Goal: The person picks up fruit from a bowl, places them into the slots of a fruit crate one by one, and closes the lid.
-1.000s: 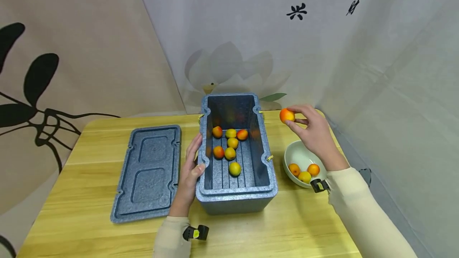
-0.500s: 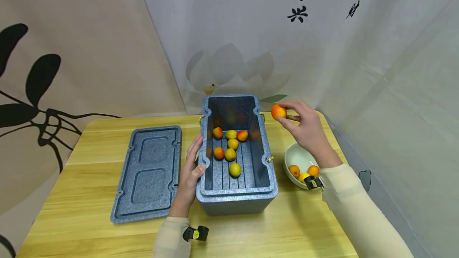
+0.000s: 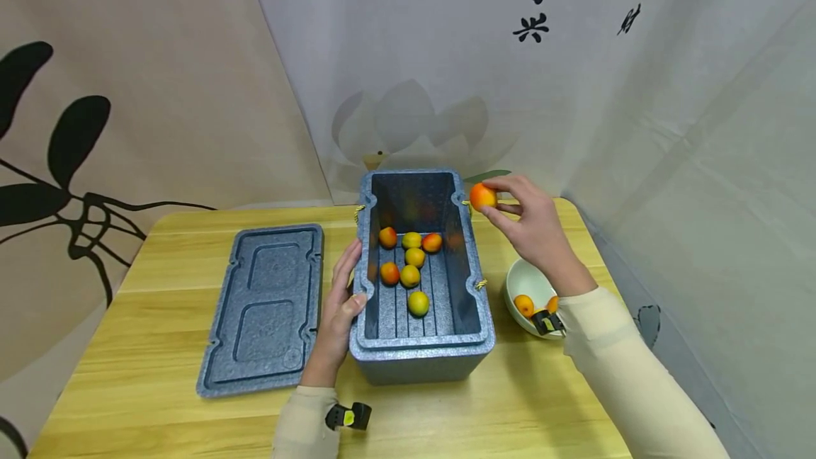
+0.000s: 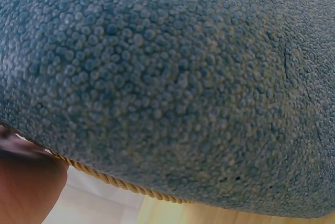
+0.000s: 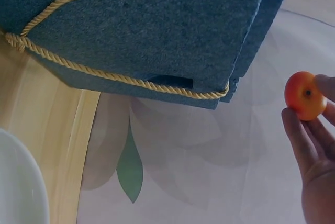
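Orange-red apricot (image 3: 482,196) pinched above blue foam box (image 3: 422,360) rim.

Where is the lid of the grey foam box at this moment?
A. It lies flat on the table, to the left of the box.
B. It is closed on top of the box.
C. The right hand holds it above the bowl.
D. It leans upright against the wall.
A. The lid lies flat on the wooden table, to the left of the open box, while the left hand rests on the box's left wall.
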A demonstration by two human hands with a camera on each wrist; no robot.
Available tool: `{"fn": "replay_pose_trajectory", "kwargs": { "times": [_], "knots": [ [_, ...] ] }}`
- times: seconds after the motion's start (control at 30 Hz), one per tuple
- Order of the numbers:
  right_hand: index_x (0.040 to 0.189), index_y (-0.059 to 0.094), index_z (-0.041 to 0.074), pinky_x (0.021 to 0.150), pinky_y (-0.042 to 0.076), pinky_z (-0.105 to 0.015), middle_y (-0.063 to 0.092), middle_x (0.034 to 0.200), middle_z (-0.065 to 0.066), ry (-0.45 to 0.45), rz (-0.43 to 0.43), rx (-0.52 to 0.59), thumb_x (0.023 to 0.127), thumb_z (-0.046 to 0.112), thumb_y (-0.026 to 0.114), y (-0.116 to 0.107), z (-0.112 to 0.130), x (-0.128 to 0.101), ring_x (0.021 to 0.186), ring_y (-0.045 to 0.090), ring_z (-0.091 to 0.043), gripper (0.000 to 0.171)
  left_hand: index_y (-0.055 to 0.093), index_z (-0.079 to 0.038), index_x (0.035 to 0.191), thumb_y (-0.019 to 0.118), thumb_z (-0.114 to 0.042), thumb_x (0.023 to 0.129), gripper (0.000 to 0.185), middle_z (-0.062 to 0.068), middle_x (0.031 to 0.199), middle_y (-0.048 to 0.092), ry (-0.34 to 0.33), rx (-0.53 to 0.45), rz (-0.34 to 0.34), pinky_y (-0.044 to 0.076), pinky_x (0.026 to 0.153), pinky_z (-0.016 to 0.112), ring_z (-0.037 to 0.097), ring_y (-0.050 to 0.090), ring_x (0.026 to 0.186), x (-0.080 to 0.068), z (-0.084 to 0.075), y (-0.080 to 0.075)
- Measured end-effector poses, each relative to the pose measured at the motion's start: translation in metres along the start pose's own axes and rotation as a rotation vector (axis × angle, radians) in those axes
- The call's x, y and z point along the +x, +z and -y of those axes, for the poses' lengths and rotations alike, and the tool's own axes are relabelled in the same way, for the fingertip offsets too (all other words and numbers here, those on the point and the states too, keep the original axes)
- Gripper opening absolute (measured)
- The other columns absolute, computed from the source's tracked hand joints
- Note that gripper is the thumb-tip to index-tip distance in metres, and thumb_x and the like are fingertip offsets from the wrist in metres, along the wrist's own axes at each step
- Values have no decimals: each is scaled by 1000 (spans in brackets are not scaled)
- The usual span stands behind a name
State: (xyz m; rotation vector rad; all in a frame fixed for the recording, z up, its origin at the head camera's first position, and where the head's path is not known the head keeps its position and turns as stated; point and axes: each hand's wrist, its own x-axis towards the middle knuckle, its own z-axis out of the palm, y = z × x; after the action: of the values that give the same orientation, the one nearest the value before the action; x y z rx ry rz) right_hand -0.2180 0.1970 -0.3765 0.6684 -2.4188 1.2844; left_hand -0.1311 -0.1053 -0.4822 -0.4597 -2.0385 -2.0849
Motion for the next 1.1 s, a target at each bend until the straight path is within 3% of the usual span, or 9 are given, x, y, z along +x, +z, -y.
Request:
{"fn": "replay_pose_trajectory", "kwargs": {
  "times": [0.27,0.5,1.1],
  "knots": [
    [122,64,-2,83,53,-40,60,119,-14,-19,18,32,87,-1,70,6,12,6,110,58,-27,36,32,-15,155,45,-21,88,69,-1,160,21,-4,-4,-3,6,105,71,24,16,144,0,0,1],
    [126,64,5,85,52,-33,60,121,-6,-41,63,44,90,5,68,17,12,13,114,56,-20,36,32,-14,155,45,-20,87,69,0,160,21,-2,-7,-4,6,105,70,24,17,144,0,0,0],
    [130,61,6,85,52,-31,58,126,-5,2,176,-4,91,10,69,37,23,28,113,57,-20,40,32,-13,155,44,-19,87,69,2,160,21,9,-13,3,9,106,68,25,17,144,1,0,0]
  ]
}}
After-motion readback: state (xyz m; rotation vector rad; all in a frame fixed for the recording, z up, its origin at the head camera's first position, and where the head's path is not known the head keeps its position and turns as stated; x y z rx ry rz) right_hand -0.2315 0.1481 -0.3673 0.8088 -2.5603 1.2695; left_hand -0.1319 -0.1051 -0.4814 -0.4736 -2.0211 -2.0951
